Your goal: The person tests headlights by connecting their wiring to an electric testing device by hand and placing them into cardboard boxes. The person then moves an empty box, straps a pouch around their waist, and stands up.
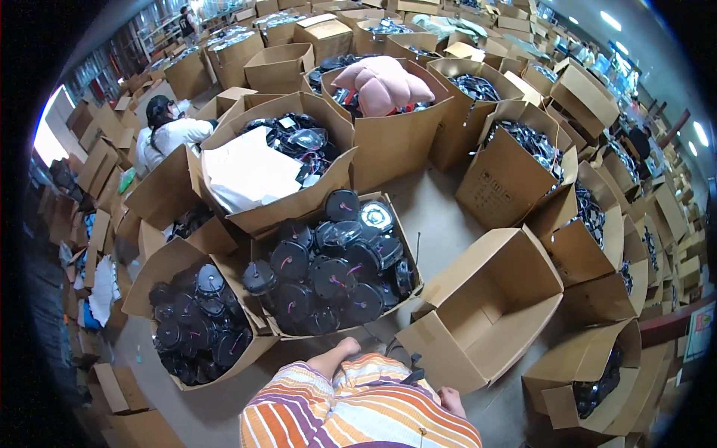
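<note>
Lying just ahead of the left hand (348,346), the black round housings (333,278) sit farther from the right hand (452,402); I cannot tell either hand's grip.

Filled carton (399,224) on my feed, brown and wide open! I'm seeing black round units (333,276) heaped above its rim, tipped at all angles, one bright-faced unit (376,216) toward its far right corner. Just right of that filled carton, I've got a second carton (497,299), mouth open, brown inner walls showing.
</note>
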{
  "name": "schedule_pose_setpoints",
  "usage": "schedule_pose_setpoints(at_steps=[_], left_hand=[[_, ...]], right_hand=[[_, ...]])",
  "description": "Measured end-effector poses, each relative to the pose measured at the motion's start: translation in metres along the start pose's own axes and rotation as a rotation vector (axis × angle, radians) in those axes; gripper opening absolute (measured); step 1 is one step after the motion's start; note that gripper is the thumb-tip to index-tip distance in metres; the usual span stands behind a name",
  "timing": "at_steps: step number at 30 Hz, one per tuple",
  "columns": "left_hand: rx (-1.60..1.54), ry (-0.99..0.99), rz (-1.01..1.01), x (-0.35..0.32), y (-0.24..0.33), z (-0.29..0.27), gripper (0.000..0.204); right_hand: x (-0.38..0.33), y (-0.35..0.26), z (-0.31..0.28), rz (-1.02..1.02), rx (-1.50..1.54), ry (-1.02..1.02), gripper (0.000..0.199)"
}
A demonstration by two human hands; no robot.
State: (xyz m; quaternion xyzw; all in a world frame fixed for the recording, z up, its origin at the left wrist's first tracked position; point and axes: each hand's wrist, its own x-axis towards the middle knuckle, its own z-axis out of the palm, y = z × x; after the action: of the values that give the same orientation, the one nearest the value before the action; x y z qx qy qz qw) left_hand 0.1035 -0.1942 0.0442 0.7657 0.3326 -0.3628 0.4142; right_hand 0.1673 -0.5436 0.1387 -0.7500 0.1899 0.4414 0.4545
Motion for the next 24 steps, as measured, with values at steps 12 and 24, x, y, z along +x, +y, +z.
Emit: schedule_pose_setpoints(at_steps=[12,24], left_hand=[[-0.152,-0.026,0.017,0.004,-0.003,0.004,0.020],[-0.131,-0.012,0.042,0.008,-0.004,0.001,0.021]], right_hand=[[0.022,0.018,0.000,0.045,0.035,0.007,0.022],[0.028,0.025,0.002,0.020,0.074,-0.002,0.023]])
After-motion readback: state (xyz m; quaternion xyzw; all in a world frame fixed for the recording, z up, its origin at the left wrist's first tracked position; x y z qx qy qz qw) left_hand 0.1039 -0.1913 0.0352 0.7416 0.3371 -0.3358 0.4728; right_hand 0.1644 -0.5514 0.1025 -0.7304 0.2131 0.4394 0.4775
